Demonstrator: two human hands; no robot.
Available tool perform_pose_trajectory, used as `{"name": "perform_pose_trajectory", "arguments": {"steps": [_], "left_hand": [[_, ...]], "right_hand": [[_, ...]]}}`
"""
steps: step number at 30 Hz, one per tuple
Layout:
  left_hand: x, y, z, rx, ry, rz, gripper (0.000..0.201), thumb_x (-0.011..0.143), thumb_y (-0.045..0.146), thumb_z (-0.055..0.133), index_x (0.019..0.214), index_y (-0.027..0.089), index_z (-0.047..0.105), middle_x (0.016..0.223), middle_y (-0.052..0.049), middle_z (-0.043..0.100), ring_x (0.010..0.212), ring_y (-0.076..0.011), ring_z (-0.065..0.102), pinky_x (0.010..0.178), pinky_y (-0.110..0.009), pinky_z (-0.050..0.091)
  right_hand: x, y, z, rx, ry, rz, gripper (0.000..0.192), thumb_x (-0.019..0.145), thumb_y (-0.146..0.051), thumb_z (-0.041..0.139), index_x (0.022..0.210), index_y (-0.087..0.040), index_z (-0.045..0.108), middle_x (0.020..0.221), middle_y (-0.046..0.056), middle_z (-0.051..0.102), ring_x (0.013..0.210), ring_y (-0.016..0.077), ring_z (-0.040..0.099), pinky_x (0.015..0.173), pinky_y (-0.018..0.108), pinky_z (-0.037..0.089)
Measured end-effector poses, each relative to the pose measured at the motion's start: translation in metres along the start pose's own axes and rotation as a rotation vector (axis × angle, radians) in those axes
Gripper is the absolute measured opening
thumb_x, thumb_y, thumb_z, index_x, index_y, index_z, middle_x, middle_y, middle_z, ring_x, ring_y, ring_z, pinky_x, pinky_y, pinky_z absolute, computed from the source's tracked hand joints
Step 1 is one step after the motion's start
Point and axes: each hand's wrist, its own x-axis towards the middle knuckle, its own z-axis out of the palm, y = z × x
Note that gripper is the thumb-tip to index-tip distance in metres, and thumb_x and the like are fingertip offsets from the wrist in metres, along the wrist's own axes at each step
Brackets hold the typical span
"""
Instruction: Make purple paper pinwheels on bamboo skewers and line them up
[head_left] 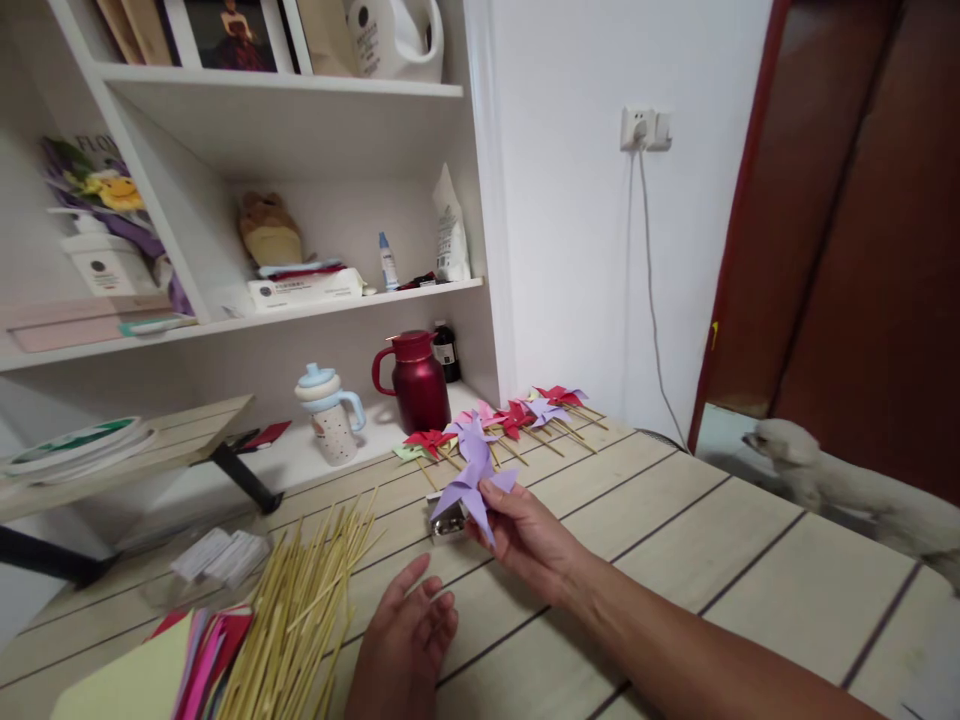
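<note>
My right hand [525, 540] pinches a lilac paper pinwheel [472, 480] by one of its blades, holding it above the table. Partly behind the pinwheel is a small open box [448, 522] with shiny metal bits inside. My left hand [409, 635] hovers near the table's front with fingers loosely curled and apart, nothing in it. To its left lies a spread bundle of thin wooden sticks [292, 600]. Several finished pinwheels on sticks, among them a red pinwheel [517, 418], lie along the far side of the table.
Colored paper sheets [127, 670] and a clear bag of small white packs [221, 560] lie at the left. A red jug [420, 385] and a tumbler [330, 415] stand behind the table, under shelves. A white dog [832, 480] is on the floor at right.
</note>
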Motion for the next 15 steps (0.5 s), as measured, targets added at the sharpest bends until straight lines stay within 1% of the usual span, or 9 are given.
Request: {"name": "perform_pose_trajectory", "arguments": {"steps": [2,3,5,6,7,8,12,13,15], "left_hand": [[0.0,-0.003,-0.001,0.166,-0.008,0.099,0.032,0.075,0.014,0.063,0.107,0.011,0.063,0.079,-0.007,0.067,0.064,-0.0179,0.066,0.062,-0.034,0.056],[0.001,-0.003,-0.002,0.257,0.005,0.171,0.029,0.074,0.02,0.065,0.101,0.012,0.066,0.08,-0.007,0.067,0.067,-0.0204,0.066,0.064,-0.038,0.056],[0.002,0.002,-0.007,0.434,0.063,0.35,0.023,0.072,0.029,0.064,0.091,0.016,0.069,0.087,-0.009,0.068,0.08,-0.0247,0.066,0.078,-0.042,0.054],[0.002,0.007,-0.011,0.515,0.103,0.442,0.022,0.073,0.032,0.062,0.087,0.018,0.07,0.092,-0.01,0.069,0.087,-0.0259,0.065,0.086,-0.042,0.051],[0.003,0.014,-0.015,0.591,0.149,0.527,0.022,0.073,0.033,0.059,0.085,0.019,0.07,0.096,-0.01,0.068,0.095,-0.0266,0.064,0.093,-0.042,0.048],[0.003,0.023,-0.02,0.665,0.191,0.594,0.023,0.074,0.035,0.056,0.084,0.019,0.07,0.097,-0.01,0.068,0.097,-0.0273,0.063,0.094,-0.042,0.046],[0.005,0.066,-0.042,0.947,0.351,0.773,0.035,0.081,0.036,0.045,0.095,0.016,0.071,0.103,-0.013,0.063,0.097,-0.0294,0.061,0.091,-0.045,0.047],[0.007,0.075,-0.047,1.031,0.349,0.807,0.035,0.081,0.034,0.046,0.095,0.016,0.072,0.108,-0.015,0.061,0.101,-0.0301,0.06,0.092,-0.045,0.047],[0.014,0.091,-0.055,1.222,0.321,0.866,0.033,0.08,0.027,0.048,0.095,0.017,0.076,0.119,-0.017,0.057,0.113,-0.0339,0.054,0.1,-0.049,0.041]], "right_hand": [[0.0,0.0,-0.001,-0.002,-0.003,-0.007,0.02,0.072,-0.024,0.085,0.08,-0.015,0.069,0.068,-0.001,0.07,0.055,0.0099,0.059,0.058,0.023,0.049],[0.0,0.0,-0.001,-0.002,-0.005,-0.01,0.02,0.073,-0.024,0.085,0.08,-0.015,0.069,0.067,-0.001,0.069,0.054,0.0097,0.058,0.058,0.023,0.049],[-0.001,0.0,0.0,-0.001,-0.009,-0.011,0.019,0.073,-0.024,0.085,0.079,-0.015,0.069,0.066,-0.001,0.069,0.053,0.0097,0.058,0.056,0.023,0.049],[-0.001,0.0,0.001,-0.001,-0.01,-0.01,0.019,0.073,-0.024,0.085,0.079,-0.015,0.069,0.067,-0.001,0.07,0.054,0.0099,0.059,0.056,0.023,0.049],[-0.001,-0.001,0.002,-0.002,-0.011,-0.009,0.019,0.072,-0.023,0.085,0.08,-0.015,0.069,0.068,0.0,0.071,0.054,0.0103,0.06,0.056,0.023,0.05],[-0.002,-0.001,0.002,-0.003,-0.01,-0.009,0.019,0.072,-0.023,0.085,0.08,-0.014,0.069,0.069,0.001,0.071,0.055,0.0106,0.061,0.056,0.023,0.05],[-0.003,-0.006,0.005,0.0,-0.008,-0.016,0.022,0.07,-0.022,0.086,0.083,-0.015,0.07,0.075,0.002,0.074,0.059,0.0119,0.063,0.059,0.023,0.053],[-0.003,-0.007,0.005,0.003,-0.008,-0.019,0.022,0.07,-0.022,0.086,0.084,-0.015,0.071,0.076,0.002,0.074,0.06,0.012,0.064,0.059,0.024,0.054],[-0.004,-0.009,0.006,0.011,-0.011,-0.025,0.023,0.07,-0.022,0.086,0.085,-0.016,0.071,0.077,0.002,0.074,0.06,0.0122,0.064,0.06,0.024,0.055]]}}
